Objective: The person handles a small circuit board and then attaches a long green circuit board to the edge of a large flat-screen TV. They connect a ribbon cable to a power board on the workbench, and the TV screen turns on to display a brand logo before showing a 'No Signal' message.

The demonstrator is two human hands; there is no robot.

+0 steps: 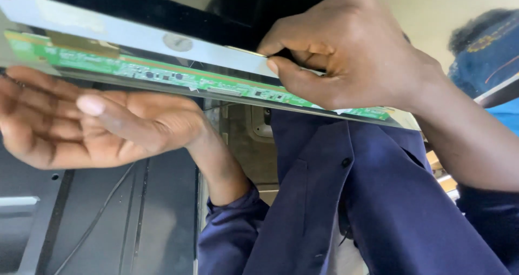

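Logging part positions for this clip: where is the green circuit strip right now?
In the head view, the green circuit strip runs along the lower edge of the dark panel, slanting from upper left to right, above the open left hand and under the pinching right hand.

Dark metal back panel (162,210), thin black cable (97,218) — blue garment (486,53) far right

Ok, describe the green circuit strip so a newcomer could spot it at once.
Start at the big dark panel the two hands hold up. Along its lower edge runs a pale metal band, and just under that lies the green circuit strip. It alone is bright green, long, narrow and dotted with tiny components.
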